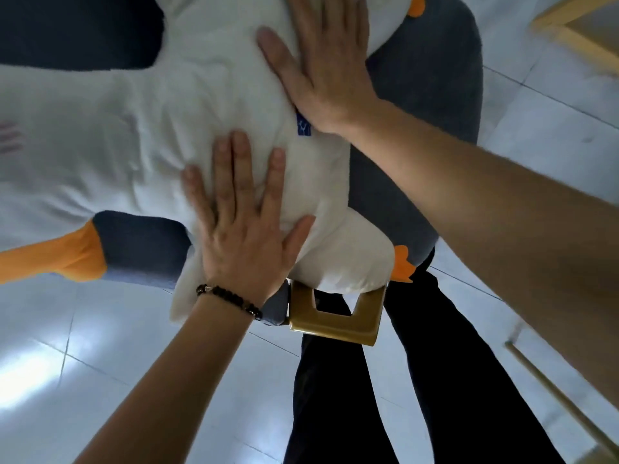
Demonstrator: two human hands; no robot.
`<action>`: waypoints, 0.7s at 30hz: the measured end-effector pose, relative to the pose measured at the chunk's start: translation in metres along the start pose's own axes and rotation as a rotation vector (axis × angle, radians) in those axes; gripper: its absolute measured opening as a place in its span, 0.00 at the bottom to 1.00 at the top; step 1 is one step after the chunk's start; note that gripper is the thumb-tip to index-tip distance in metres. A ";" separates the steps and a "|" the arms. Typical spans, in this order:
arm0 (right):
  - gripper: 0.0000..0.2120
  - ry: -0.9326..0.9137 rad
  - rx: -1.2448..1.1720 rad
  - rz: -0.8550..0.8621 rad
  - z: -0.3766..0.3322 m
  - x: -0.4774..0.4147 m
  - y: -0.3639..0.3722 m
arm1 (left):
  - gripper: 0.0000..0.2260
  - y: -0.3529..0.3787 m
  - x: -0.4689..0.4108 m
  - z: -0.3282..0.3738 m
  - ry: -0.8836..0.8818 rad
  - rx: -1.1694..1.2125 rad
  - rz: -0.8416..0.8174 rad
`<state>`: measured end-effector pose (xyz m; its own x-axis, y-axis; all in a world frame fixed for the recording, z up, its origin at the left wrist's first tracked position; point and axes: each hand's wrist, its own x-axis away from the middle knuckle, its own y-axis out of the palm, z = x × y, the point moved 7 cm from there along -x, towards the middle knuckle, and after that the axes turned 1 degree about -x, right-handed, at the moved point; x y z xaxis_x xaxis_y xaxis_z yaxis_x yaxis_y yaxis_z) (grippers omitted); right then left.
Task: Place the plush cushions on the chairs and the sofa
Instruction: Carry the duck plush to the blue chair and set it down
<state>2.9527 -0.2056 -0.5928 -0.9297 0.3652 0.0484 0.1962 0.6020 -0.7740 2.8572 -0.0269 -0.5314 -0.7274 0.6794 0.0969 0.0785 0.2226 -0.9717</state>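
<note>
A big white plush cushion point(134, 128), shaped like a penguin with dark blue flippers and orange tips, lies across a dark grey upholstered chair point(432, 82). My left hand point(244, 222), with a bead bracelet at the wrist, rests flat on the cushion's lower white part, fingers spread. My right hand point(318, 68) presses flat on the white fabric higher up, just above a small blue label point(303, 125). Neither hand grips anything. The chair's gold metal handle point(338, 316) sticks out below the cushion's edge.
Pale glossy floor tiles point(100, 346) surround the chair. My legs in black trousers point(385, 380) stand right behind the gold handle. A light wooden frame point(576, 25) is at the top right and a wooden edge point(562, 396) runs along the lower right.
</note>
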 end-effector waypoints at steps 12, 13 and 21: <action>0.40 0.148 -0.064 0.024 0.053 0.034 -0.017 | 0.27 -0.014 -0.007 -0.008 0.042 0.118 0.046; 0.35 0.106 -0.130 0.053 0.049 0.061 -0.015 | 0.26 -0.017 -0.005 -0.009 0.054 0.120 0.061; 0.43 0.072 -0.202 -0.497 0.075 0.246 0.044 | 0.28 -0.005 -0.006 -0.006 0.071 0.061 -0.105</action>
<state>2.7091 -0.1426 -0.6629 -0.9033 0.0448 0.4267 -0.1995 0.8366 -0.5102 2.8654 -0.0283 -0.5255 -0.6792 0.7027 0.2119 -0.0392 0.2537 -0.9665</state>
